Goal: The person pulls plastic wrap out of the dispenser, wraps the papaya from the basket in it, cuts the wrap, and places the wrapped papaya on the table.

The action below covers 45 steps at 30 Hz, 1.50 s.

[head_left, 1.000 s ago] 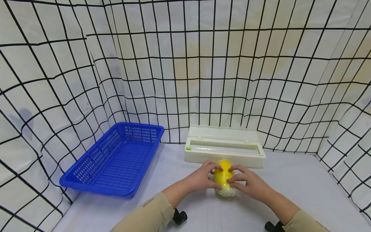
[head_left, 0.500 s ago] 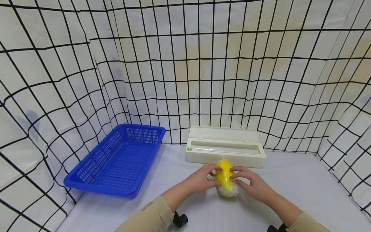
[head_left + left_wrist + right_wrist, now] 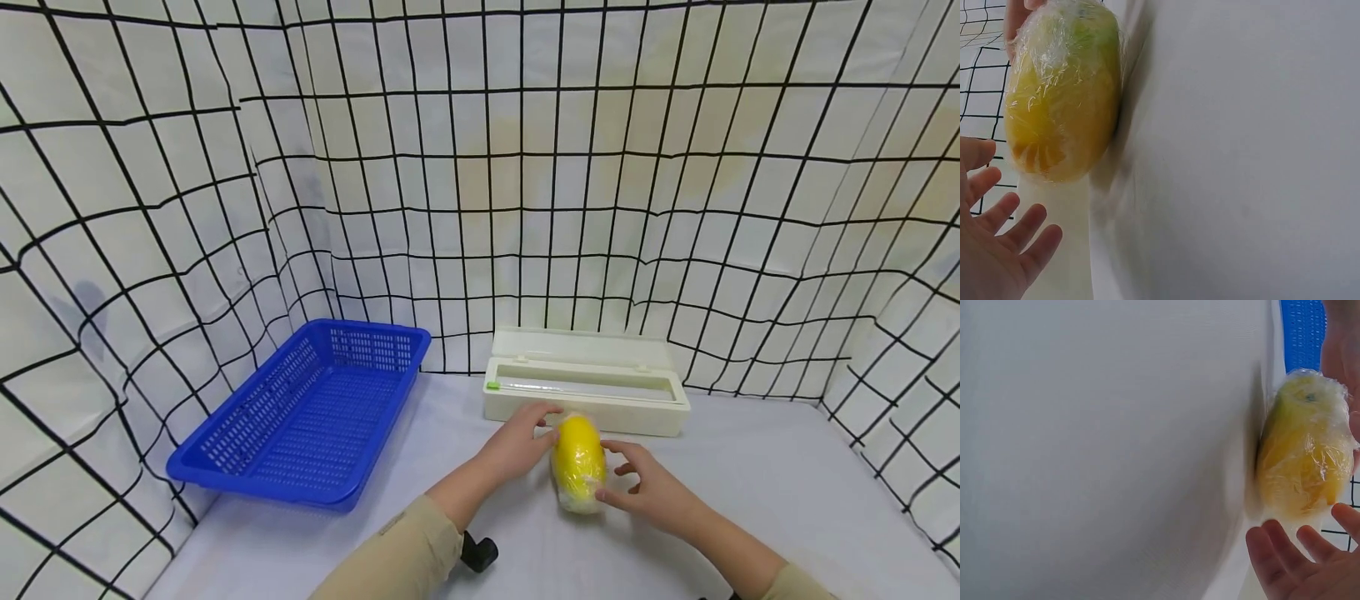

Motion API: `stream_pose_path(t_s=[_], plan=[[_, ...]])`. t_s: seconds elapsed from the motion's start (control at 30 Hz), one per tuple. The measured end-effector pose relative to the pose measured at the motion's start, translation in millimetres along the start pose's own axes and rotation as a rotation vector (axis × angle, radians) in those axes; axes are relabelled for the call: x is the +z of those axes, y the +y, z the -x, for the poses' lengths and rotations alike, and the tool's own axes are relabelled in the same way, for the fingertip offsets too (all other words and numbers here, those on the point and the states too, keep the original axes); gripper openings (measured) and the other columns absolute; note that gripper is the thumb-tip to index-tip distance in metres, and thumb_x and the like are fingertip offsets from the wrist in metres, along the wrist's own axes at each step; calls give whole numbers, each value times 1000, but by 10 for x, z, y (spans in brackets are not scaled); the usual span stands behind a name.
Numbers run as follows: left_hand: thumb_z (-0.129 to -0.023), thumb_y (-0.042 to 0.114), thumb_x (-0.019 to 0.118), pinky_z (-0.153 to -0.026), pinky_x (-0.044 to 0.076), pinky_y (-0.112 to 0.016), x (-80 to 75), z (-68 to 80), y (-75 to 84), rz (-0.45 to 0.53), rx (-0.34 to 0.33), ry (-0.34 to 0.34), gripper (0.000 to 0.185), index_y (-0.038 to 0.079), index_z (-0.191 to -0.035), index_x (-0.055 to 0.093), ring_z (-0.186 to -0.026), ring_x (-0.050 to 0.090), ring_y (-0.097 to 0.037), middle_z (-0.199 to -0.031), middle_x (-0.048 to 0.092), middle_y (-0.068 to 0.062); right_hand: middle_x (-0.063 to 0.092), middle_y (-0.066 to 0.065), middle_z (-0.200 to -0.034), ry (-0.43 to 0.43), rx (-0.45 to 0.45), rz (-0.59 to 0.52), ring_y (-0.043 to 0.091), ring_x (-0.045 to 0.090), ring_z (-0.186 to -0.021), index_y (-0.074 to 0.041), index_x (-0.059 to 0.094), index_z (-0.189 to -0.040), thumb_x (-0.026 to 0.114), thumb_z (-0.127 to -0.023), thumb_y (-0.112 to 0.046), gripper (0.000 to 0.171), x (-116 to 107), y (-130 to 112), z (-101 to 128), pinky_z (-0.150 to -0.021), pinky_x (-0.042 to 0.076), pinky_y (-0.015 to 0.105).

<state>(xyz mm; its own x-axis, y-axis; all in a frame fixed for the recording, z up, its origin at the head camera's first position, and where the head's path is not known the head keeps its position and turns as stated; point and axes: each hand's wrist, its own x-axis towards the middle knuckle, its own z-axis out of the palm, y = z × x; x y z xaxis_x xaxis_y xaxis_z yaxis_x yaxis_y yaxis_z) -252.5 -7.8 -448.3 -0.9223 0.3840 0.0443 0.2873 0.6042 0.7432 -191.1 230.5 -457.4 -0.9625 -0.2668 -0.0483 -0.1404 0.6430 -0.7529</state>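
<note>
A yellow fruit (image 3: 578,461) wrapped in cling film lies on the white table (image 3: 750,492), just in front of a white cling-film dispenser box (image 3: 585,385). My left hand (image 3: 536,425) is at the fruit's left, fingers straight. In the left wrist view this left hand (image 3: 997,244) is spread and clear of the wrapped fruit (image 3: 1060,94). My right hand (image 3: 618,475) sits at the fruit's right with relaxed fingers, its fingertips at the film. The right wrist view shows the right hand (image 3: 1307,562) spread beside the fruit (image 3: 1304,456).
A blue slotted basket (image 3: 300,417) stands at the left of the table. A white cloth with a black grid (image 3: 480,167) walls in the back and both sides. The dispenser box lies open along the back.
Both hands have let go of the fruit and opened; earlier their fingers were curled round it. The left hand has slid back towards the box.
</note>
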Motion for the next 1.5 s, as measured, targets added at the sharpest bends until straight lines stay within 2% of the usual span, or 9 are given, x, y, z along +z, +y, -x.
stream_pose_path(t_s=[0.2, 0.33, 0.5, 0.73, 0.9, 1.13, 1.23, 1.33, 1.5], plan=[[-105, 29, 48, -109, 39, -48, 40, -114, 24, 29, 31, -64, 43, 30, -147, 47, -135, 45, -22, -152, 43, 3, 48, 19, -141, -77, -41, -27, 20, 62, -98, -14, 40, -149, 76, -88, -35, 74, -25, -2, 12, -79, 54, 37], [-106, 23, 39, -115, 30, -46, 24, -98, 29, 40, 42, -66, 42, 22, -146, 50, -141, 38, -21, -152, 44, 3, 46, 21, -144, -112, -79, -39, 23, 62, -100, -15, 40, -150, 72, -92, -28, 68, -55, 5, 2, -80, 55, 37], [-106, 24, 35, -114, 32, -48, -6, -45, -12, 36, 49, -43, 43, 19, -143, 55, -140, 39, -24, -150, 46, 1, 47, 21, -144, -98, -65, -56, 30, 62, -106, -13, 47, -145, 67, -94, -18, 55, -93, 25, 12, -81, 57, 41], [-103, 29, 52, -95, 49, -40, -68, 90, -136, 47, 10, -14, 34, 24, -136, 60, -116, 55, -18, -136, 54, 3, 57, 13, -135, 42, -17, 7, 29, 64, -108, -11, 58, -133, 67, -95, -19, 40, -74, 63, 14, -90, 54, 47], [-99, 33, 62, -82, 51, -32, -101, 148, -151, 56, -52, -7, 40, 21, -136, 56, -104, 56, -14, -127, 55, 4, 60, 12, -132, 160, -21, 86, 31, 63, -112, -9, 58, -132, 64, -97, -19, 37, -74, 48, 14, -92, 53, 48], [-98, 38, 61, -77, 50, -32, -76, 227, -144, -34, -93, -21, 53, 20, -146, 49, -96, 54, -14, -121, 51, 1, 46, 16, -149, 150, -72, 147, 39, 48, -131, -12, 45, -148, 53, -103, -38, 53, -70, -14, 39, -100, 46, 52], [-100, 41, 58, -92, 50, -40, -64, 251, -135, -60, -108, -27, 53, 22, -148, 48, -112, 54, -21, -133, 48, -3, 36, 17, -155, 99, -112, 177, 41, 36, -140, -12, 39, -152, 45, -105, -42, 57, -48, 3, 26, -109, 34, 58], [-102, 42, 51, -110, 38, -49, -59, 256, -144, -78, -86, -50, 55, 19, -152, 42, -135, 43, -27, -150, 41, -5, 25, 14, -161, 27, -145, 199, 38, 24, -146, -10, 33, -155, 40, -106, -42, 59, -35, 43, -7, -115, 22, 58], [-106, 43, 38, -119, 22, -45, -65, 239, -203, -35, -28, -144, 60, 15, -158, 25, -148, 26, -23, -162, 27, -3, 27, 8, -161, -22, -160, 268, 35, 28, -146, -13, 33, -155, 41, -107, -37, 54, -77, 103, -45, -115, 24, 56]])
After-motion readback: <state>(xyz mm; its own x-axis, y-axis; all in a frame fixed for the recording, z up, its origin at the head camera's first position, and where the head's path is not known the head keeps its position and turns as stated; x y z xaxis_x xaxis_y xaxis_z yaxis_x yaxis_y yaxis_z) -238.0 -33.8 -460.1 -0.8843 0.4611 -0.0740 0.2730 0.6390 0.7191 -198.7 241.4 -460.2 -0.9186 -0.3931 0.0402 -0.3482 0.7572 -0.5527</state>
